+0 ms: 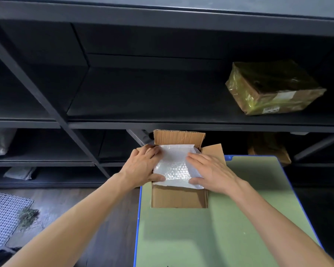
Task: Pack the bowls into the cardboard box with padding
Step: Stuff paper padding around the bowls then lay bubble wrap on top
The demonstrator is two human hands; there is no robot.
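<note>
Now bubble wrap (176, 166) atop box (178, 197), under hands (141, 168) (212, 171).

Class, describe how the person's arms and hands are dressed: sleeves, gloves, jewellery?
The left arm and right arm are bare to the picture's edge, no sleeves showing. The left hand and right hand wear no gloves; no rings, watch or bracelets are visible.

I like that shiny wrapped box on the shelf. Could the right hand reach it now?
Probably yes. The right hand only presses flat on the bubble wrap, holding nothing, and the shelf front before the wrapped box looks open, though it may be a stretch.
</note>
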